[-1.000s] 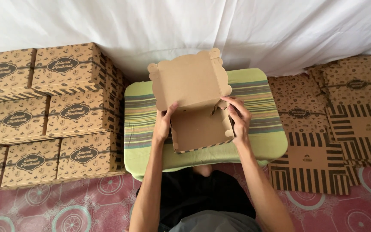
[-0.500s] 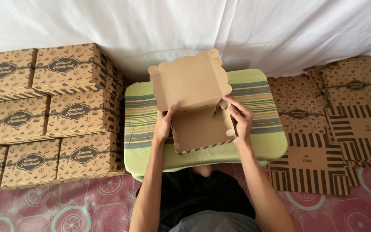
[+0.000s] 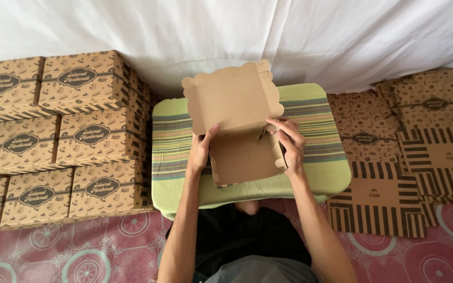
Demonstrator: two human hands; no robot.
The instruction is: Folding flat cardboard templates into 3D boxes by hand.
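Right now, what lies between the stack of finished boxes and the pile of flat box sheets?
In the head view, the green striped cushion lies between them. On it sits the open cardboard box, gripped by the left hand and right hand.

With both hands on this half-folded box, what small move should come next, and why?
Probably the right hand should press the right side flap inward and down into the box. That wall leans and looks not yet locked, while the left hand steadies the left wall and the lid stands open.
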